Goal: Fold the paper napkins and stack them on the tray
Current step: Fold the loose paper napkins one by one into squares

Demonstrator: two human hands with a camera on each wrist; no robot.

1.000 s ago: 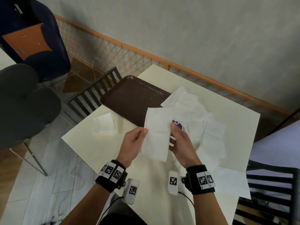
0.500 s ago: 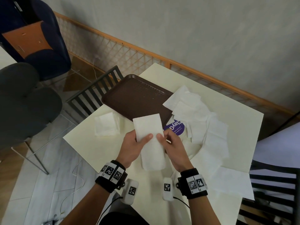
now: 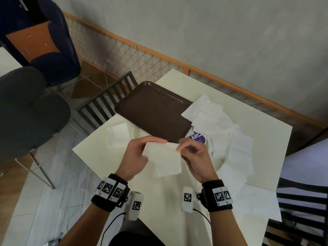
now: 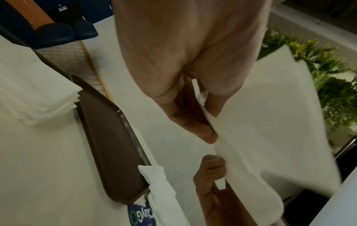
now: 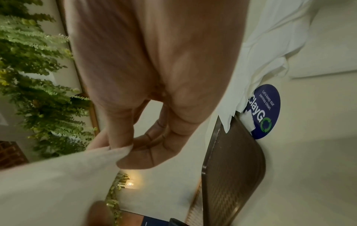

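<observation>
I hold a white paper napkin point(image 3: 166, 158) above the table's near middle, folded over at its top edge. My left hand point(image 3: 140, 153) pinches its upper left corner between thumb and fingers; the same napkin point(image 4: 270, 122) fills the right of the left wrist view. My right hand point(image 3: 193, 153) pinches the upper right corner, and the right wrist view shows thumb and fingertip closed on the napkin point(image 5: 58, 175). The brown tray point(image 3: 152, 110) lies bare just beyond my hands. A pile of unfolded napkins point(image 3: 218, 125) sprawls to the tray's right.
A small stack of folded napkins point(image 3: 119, 136) lies on the cream table point(image 3: 106, 157) left of the tray. A round blue sticker point(image 3: 196, 137) shows beside the pile. Dark slatted chairs point(image 3: 108, 98) stand at the table's left and right edges; a railing point(image 3: 230, 80) runs behind.
The napkin hung long and upright between my hands; its top half has come down toward me, so it is now folded shorter, and both hands have shifted to its upper corners.
</observation>
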